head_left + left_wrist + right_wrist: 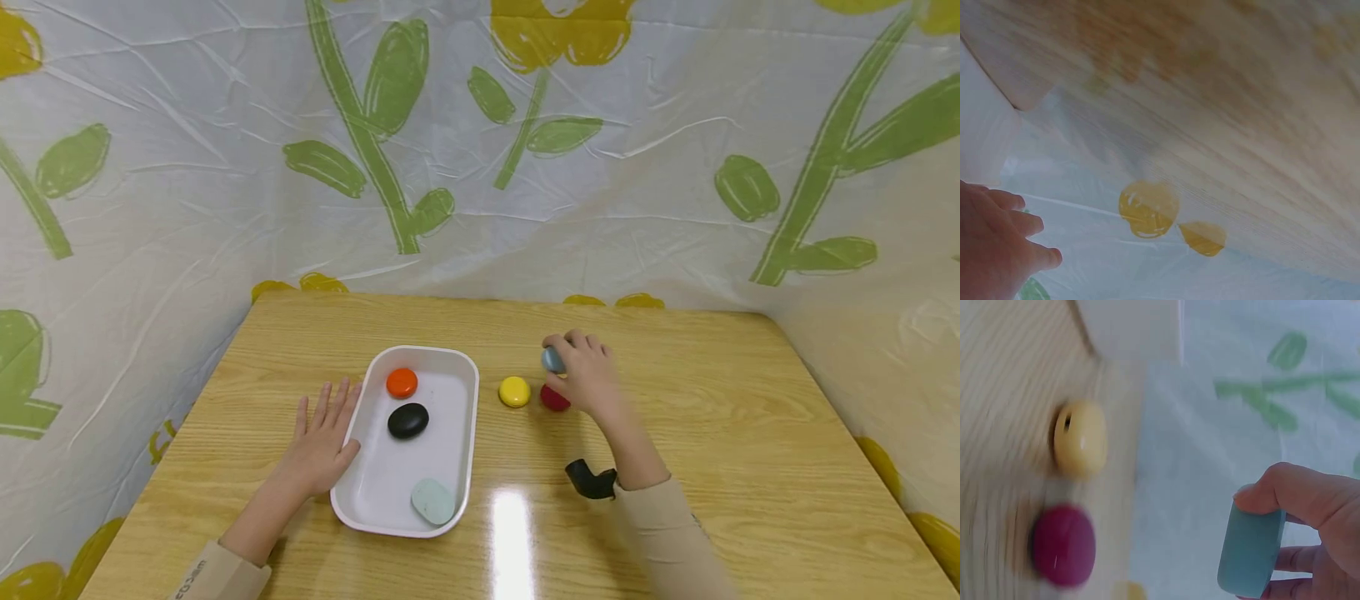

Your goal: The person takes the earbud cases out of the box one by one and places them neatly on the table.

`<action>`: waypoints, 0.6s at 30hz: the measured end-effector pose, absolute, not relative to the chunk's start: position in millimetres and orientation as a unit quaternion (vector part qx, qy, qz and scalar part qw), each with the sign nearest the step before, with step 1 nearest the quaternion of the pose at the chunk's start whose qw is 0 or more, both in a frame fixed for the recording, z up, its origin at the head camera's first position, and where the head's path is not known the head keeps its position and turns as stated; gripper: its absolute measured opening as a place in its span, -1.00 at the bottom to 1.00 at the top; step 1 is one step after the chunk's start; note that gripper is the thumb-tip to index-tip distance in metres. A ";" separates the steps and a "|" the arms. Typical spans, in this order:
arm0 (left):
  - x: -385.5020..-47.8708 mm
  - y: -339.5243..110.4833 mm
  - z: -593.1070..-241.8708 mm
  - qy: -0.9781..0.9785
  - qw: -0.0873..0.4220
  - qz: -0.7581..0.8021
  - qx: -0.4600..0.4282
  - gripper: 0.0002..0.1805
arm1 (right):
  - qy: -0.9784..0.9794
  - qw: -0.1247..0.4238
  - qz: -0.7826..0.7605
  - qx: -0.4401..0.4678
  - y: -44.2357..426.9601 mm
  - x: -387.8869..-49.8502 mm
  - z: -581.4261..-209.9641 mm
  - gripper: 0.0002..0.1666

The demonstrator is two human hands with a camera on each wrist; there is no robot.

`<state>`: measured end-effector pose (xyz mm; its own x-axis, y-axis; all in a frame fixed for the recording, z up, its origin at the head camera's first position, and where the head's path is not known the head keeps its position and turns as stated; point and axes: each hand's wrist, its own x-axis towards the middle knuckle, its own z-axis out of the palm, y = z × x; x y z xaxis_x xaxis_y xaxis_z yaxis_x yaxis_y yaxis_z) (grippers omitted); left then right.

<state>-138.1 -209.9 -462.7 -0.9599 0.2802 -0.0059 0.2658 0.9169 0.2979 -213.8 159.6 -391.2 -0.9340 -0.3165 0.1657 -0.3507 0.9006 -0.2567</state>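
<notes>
My right hand [588, 379] pinches a blue-grey rounded block [1252, 550] between thumb and fingers, held above the table. Close by, a dark red rounded piece [1064, 545] lies on the wood, partly covered by the hand in the head view. To its left sits a yellow rounded piece [514, 392]; the right wrist view shows a small dark slot in its side. My left hand [322, 450] lies with fingers straight against the left side of a white tray [471, 450]. Inside the tray are an orange disc [402, 382], a black oval [408, 421] and a pale mint rounded piece [432, 501].
The pieces and tray are on a wooden table [712, 400]. A black bent thing [588, 480] shows beside my right sleeve; whether it touches the table I cannot tell. White cloth [637, 208] with green and yellow flower prints hangs behind and at both sides.
</notes>
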 end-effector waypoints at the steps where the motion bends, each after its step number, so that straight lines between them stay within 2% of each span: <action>1: -138.3 -210.0 -462.7 0.979 0.024 0.149 0.139 -0.24 | -0.975 0.059 0.145 0.159 168.7 -214.9 -393.0 -0.51; 9: -138.5 -210.0 -464.0 0.980 0.023 0.144 0.137 -0.23 | -0.986 0.012 0.138 0.090 229.0 -214.6 -408.2 -0.50; 18: -138.7 -210.3 -464.2 0.980 0.021 0.141 0.136 -0.23 | -0.988 -0.067 0.124 0.055 267.0 -207.7 -423.1 -0.51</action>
<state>-138.7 -210.3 -464.2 -0.9620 0.2729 -0.0035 0.2608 0.9232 0.2822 -207.7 267.0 -423.1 -0.9850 -0.1256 -0.1184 -0.0924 0.9631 -0.2528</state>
